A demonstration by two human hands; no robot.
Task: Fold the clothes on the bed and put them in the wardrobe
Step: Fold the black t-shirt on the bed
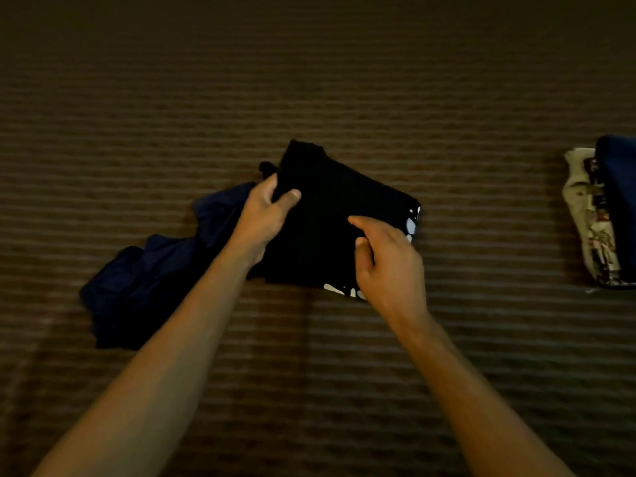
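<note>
A black garment with white print at its right and lower edges lies folded into a rough rectangle near the middle of the bed, whose brown striped cover fills the whole view. The left hand grips the garment's left edge, thumb on top of the cloth and fingers curled out of sight behind the fold. The right hand is over the lower right part of the garment, its fingers loosely bent and the forefinger stretched toward the cloth; whether it actually pinches the fabric or only touches it cannot be told (the dark cloth swallows the fingertips).

Just to the left, partly under the left forearm, a crumpled dark blue garment sprawls unfolded, its upper right edge touching or tucked beneath the black one. Well apart at the right edge of the view sits a small stack: a cream patterned cloth with a folded blue piece on top, both cut off by the frame.

Between the black garment and that stack runs a wide strip of bare cover, and the cover stretches open above the garments to the top of the view and below them around both forearms.
</note>
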